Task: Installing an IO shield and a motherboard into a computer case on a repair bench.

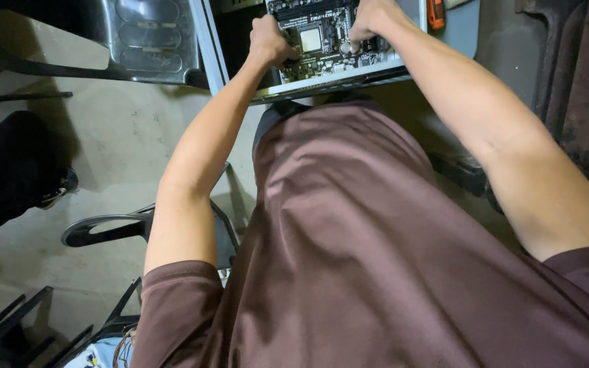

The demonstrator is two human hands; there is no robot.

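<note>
A circuit board (322, 41) lies flat at the counter (458, 31) edge, inside a grey metal frame (328, 80). It is steadied at its left side by the left hand (268, 41), fingers clenched on the edge. The right hand (369, 20) is pressed onto the board's right part; its grasp cannot be told. An orange-handled tool (435, 12) lies just beside.

dark circuit board (322, 41), silver socket (310, 39); maroon shirt (376, 259); orange tool (435, 13), perhaps.

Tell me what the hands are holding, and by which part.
Both hands, left and right, rest on the circuit board, at its left and right sides; a closed grasp cannot be told.
</note>
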